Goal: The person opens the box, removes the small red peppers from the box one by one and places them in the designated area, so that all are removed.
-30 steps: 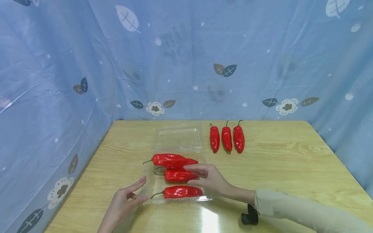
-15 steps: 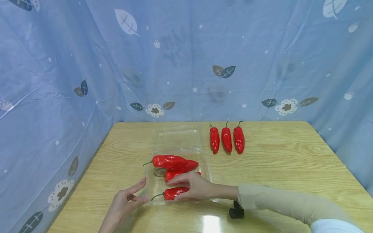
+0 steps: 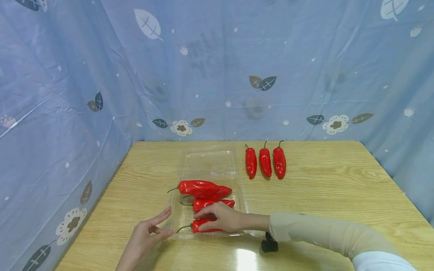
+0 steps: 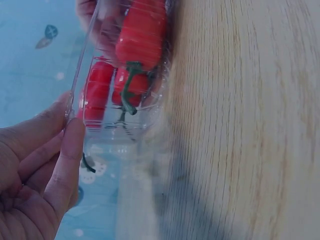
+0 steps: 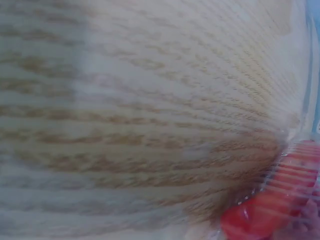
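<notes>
A clear plastic container (image 3: 242, 195) with its lid folded back lies on the table, holding several red chili peppers with green stems. At its left front corner my left hand (image 3: 144, 237) pinches the rim between thumb and finger, as the left wrist view shows with the hand (image 4: 42, 170) at the edge. My right hand (image 3: 226, 218) reaches inside and grips the front chili pepper (image 3: 197, 226), covering its tip end. Behind it lie a middle pepper (image 3: 200, 205) and an overlapping pair, whose upper pepper (image 3: 196, 187) has its stem over the left wall.
Three more red chili peppers (image 3: 265, 162) lie side by side at the back right of the container. The raised lid (image 3: 208, 162) extends behind it. A blue patterned curtain (image 3: 217, 75) surrounds the wooden table (image 3: 322, 188). A black device (image 3: 269, 244) is under the right wrist.
My right hand has moved from above the middle peppers forward and down onto the front chili pepper and has closed around it. The left hand stays on the container's rim.
</notes>
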A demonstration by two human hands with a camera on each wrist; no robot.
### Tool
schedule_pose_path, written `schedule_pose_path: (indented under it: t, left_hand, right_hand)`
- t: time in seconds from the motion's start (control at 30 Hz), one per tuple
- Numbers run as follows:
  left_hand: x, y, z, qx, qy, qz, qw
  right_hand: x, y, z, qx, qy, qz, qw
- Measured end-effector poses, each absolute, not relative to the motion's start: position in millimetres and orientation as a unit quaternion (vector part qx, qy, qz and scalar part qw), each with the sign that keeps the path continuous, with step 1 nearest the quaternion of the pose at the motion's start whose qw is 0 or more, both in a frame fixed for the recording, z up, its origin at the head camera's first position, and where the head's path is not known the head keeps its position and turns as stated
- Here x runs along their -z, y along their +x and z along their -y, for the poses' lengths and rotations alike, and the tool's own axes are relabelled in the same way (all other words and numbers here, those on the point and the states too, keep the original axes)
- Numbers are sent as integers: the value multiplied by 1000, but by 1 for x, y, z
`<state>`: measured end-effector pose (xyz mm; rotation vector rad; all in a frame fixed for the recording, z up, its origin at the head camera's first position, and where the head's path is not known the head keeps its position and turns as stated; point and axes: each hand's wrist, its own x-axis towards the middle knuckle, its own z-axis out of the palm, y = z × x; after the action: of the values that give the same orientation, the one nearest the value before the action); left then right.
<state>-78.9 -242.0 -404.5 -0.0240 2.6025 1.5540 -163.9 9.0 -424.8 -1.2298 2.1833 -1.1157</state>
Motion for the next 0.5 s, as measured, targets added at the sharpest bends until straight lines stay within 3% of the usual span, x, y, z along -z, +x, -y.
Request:
schedule_pose_path:
  t: [0.27,0.5]
  left_hand:
    - [404,-80,241,-514,-19,-855,62]
    - [403,-78,242,-505,-16,-861,55]
  right_hand:
    - [423,-163,-2,310,-460,-818,150]
    - [416,-169,-3,342,-452,-813,133]
